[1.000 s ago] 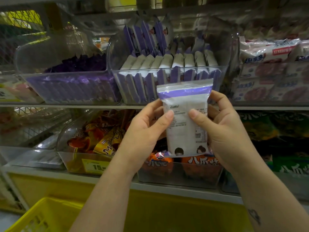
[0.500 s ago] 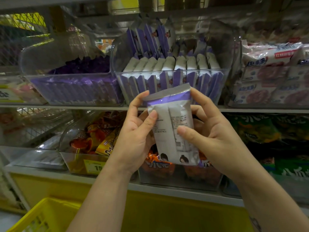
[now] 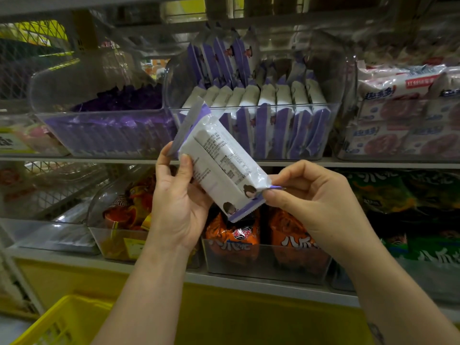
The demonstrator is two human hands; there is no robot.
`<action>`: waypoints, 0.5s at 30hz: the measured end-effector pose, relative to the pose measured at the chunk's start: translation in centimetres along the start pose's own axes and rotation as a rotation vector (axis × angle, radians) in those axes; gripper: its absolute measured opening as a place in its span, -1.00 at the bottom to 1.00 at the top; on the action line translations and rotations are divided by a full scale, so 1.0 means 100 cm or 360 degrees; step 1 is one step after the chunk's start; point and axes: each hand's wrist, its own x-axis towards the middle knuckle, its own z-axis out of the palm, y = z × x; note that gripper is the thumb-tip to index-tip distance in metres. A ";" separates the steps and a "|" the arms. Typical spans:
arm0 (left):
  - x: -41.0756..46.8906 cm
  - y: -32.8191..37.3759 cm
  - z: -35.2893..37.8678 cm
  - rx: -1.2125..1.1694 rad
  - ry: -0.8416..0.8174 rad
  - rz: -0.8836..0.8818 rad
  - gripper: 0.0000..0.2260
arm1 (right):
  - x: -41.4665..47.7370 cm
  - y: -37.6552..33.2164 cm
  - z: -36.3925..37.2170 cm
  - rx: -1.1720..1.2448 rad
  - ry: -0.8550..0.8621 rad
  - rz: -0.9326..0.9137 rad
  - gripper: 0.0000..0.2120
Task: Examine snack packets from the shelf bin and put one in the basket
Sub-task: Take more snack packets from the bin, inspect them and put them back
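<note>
Shelves (image 3: 99, 159) of clear bins fill the background, and in front of the bin (image 3: 346, 78) of purple-and-white packs a tilted packet (image 3: 221, 168) shows its printed back, left hand (image 3: 179, 207) gripping its upper end, right hand (image 3: 316, 200) pinching its lower seal, yellow basket (image 3: 62, 319) low at left.

Grey shelf edge (image 3: 373, 164) at 3 o'clock, wire mesh panel (image 3: 27, 46) at 10 o'clock, yellow base panel (image 3: 249, 317) at 6 o'clock
</note>
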 end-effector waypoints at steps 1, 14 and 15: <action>0.000 0.000 0.001 0.0024 0.0013 0.0003 -0.71 | 0.000 0.001 0.001 0.0006 0.0026 -0.0008 -0.83; -0.012 0.004 0.020 0.0734 -0.0577 -0.0035 -0.19 | 0.004 0.006 -0.008 0.0532 0.0278 0.0223 -0.87; -0.012 0.005 0.020 0.0752 -0.0576 -0.0026 -0.25 | 0.004 0.005 -0.010 0.0545 0.0217 0.0261 -0.87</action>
